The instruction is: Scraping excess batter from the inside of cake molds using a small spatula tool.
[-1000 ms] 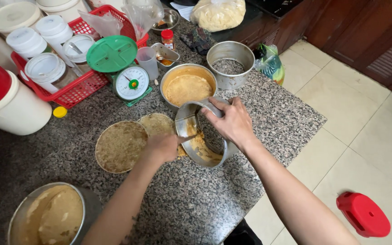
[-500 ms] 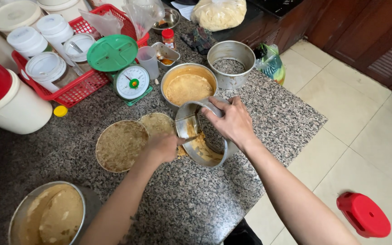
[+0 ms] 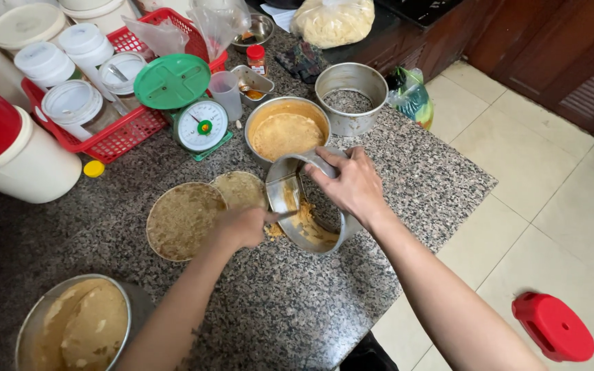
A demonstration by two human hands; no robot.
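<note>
Steel ring mould [image 3: 309, 206], tipped on its side on the speckled worktop [image 3: 276, 302], is what both hands work on. The right hand [image 3: 352, 184] grips its upper rim, fingers [image 3: 326, 159] curled narrow over the edge, seemingly to keep it tilted and steady so the inside can be reached. The left hand [image 3: 240, 228] is a closed fist around a thin tool whose tip reaches into the ring; what the tool is cannot be told. Tan crumbly paste [image 3: 309, 225] clings to the lower inner wall, just beside the left fist and under the right palm. Two flat round discs [image 3: 185, 220] lie touching each other just left of the ring. A filled pan [image 3: 287, 132] stands behind, an empty tin [image 3: 350, 98] beside it, a green scale [image 3: 187, 103] further left.
</note>
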